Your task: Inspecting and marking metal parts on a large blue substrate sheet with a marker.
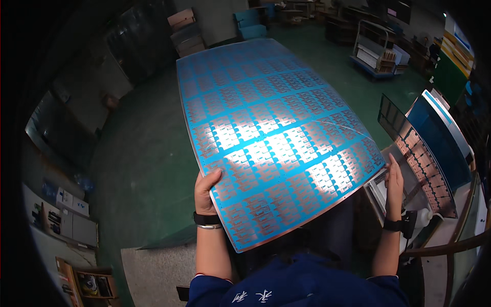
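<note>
A large, thin circuit board panel (pixel 276 148) is held up in front of me, tilted. Its copper-coloured face carries rows of a repeated bright blue pattern, and light glares off the middle. My left hand (pixel 207 189) grips its left edge near the lower corner, thumb on the face and the other fingers hidden behind. At the right corner, my right hand (pixel 394 185) holds the edge with its fingers pointing upward. Beside that hand, a copper-patterned panel (pixel 422 163) and a dark blue panel (pixel 441 138) stand upright.
A curved rail (pixel 450 249) and a white device (pixel 422 219) lie near my right forearm. A loaded trolley (pixel 376 53) stands farther back on the green floor (pixel 146 169). To the left are a grey cabinet (pixel 76 225) and a wooden shelf (pixel 97 281); a grey surface (pixel 158 271) lies below.
</note>
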